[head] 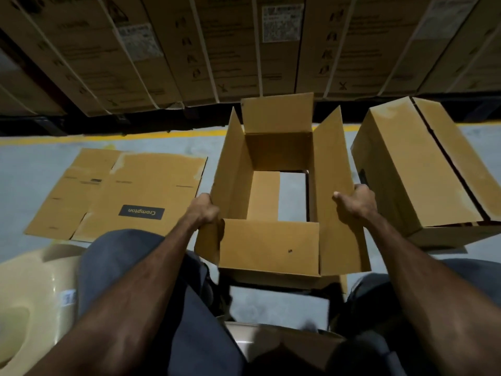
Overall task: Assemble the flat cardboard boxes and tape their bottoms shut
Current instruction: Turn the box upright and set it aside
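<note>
open cardboard box (282,156) held upright over the grey floor (32,180), between the knees, both hands on it.

stacked strapped cartons (151,58) line the far side behind a yellow floor line (113,137). an assembled box (423,169) lies just right of the open one, its flap seam showing a dark gap. a flattened box blank (130,194), printed "crompton", lies flat on the floor to the left. open box: four top flaps standing out, floor visible through its partly closed bottom. left hand (204,210) grips the left flap's near edge, fingers curled; right hand (357,203) grips the right flap, thumb inside.
</note>
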### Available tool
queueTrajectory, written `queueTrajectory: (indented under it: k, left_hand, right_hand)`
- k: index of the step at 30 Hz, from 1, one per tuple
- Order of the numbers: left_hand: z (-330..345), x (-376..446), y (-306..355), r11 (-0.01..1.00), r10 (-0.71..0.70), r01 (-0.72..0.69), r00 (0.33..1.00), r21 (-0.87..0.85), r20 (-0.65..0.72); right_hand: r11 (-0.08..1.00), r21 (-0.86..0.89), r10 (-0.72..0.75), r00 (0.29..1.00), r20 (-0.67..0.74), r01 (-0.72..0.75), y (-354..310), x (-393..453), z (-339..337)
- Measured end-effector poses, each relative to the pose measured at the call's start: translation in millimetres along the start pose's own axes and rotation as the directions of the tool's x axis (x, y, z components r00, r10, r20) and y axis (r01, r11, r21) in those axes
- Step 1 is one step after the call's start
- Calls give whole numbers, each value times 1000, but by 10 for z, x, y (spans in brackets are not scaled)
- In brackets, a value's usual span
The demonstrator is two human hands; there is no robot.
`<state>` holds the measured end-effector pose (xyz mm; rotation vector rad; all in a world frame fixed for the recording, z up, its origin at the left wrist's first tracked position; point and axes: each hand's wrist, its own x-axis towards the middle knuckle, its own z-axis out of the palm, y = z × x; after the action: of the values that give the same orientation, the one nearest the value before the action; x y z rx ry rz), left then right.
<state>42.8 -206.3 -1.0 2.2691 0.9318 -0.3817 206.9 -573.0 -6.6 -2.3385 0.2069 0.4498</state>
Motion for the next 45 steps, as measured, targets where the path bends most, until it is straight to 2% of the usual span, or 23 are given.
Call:
queueTrajectory:
  k: [4, 9, 14, 20, 27, 32, 37, 40, 41, 43, 45]
  left_hand:
    - [196, 10, 27, 999, 37, -39, 995, -14, -96]
    - [192, 178, 149, 991, 67, -81, 990, -110, -125]
    - [240, 280, 23, 967, -39, -2, 987, -254, -158]
    - [289, 329, -184, 927, -92, 39, 988, -373, -126]
    - [326, 496, -311, 924, -168, 100, 973, -370, -155]
    - [349, 617, -521, 912, -280, 216, 949, -350, -145]
    - [439, 716, -702, 918, -334, 295, 935, -266, -118]
    - [459, 663, -562, 947, -303, 281, 942, -156, -143]
    - [462, 618, -479, 967, -253, 248, 950, -52, -186]
    - [462, 532, -300, 960, -83, 148, 960, 236, -266]
    - [418, 403, -116, 862, 128, 31, 953, 506, -276]
  right_hand:
    - [999, 41, -3, 1000, 28, 2, 168, 41, -27]
    - [999, 49, 17, 999, 33, -19, 324, 115, -47]
    - [987, 141, 69, 997, 46, -75, 474, 266, -111]
    - [959, 248, 120, 989, 87, -139, 663, 388, -127]
    - [943, 288, 136, 983, 121, -166, 779, 481, -136]
    - [941, 249, 206, 972, 110, -228, 929, 557, -105]
    - [943, 47, 327, 944, 31, -329, 980, 612, 13]
    - [954, -73, 291, 957, -18, -291, 925, 591, 20]
    - [962, -143, 226, 972, -65, -233, 880, 550, 21]
    - [928, -369, 4, 991, -137, -54, 753, 427, 37]
    - [809, -573, -232, 967, -107, 131, 576, 234, 72]
